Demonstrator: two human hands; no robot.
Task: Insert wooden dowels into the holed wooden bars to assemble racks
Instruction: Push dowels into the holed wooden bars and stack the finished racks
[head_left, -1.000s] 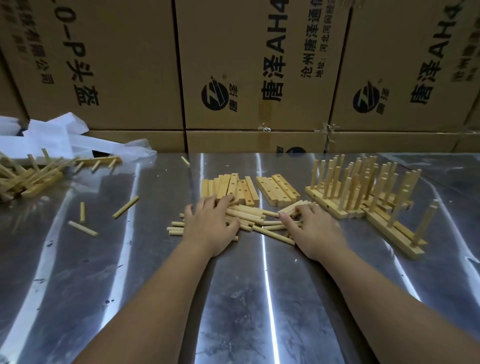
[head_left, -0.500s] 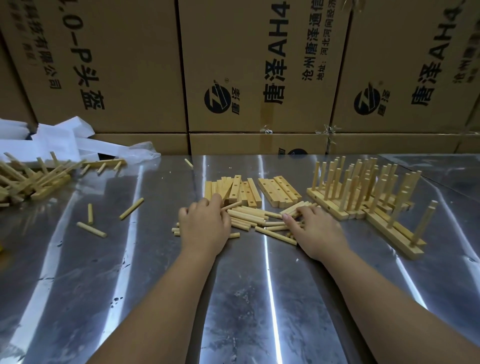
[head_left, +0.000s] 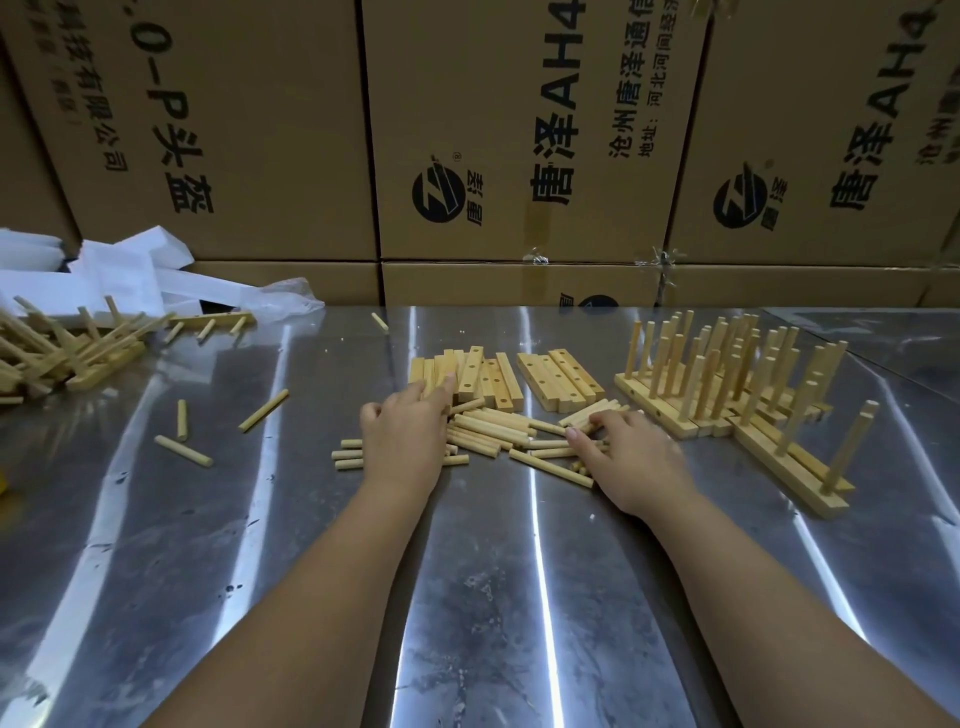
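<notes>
Loose wooden dowels (head_left: 488, 428) lie in a heap at the table's middle. Just behind them are two batches of holed wooden bars (head_left: 561, 379), lying flat. My left hand (head_left: 405, 441) is palm down on the left part of the heap, its fingertips at the near ends of the left batch of bars (head_left: 470, 371). My right hand (head_left: 631, 457) rests on the right part of the heap, fingertips touching dowels. Whether either hand grips anything is hidden. Finished racks (head_left: 727, 379) with upright dowels stand to the right.
The steel table (head_left: 467, 597) backs onto stacked cardboard boxes (head_left: 519, 130). More assembled racks (head_left: 62, 348) lie tumbled at the far left beside white bags (head_left: 119, 270). Three stray dowels (head_left: 182, 449) lie left of the middle.
My left hand has slid forward from the dowel heap to the near ends of the holed bars. My right hand has stayed on the dowels, its fingertips shifting slightly.
</notes>
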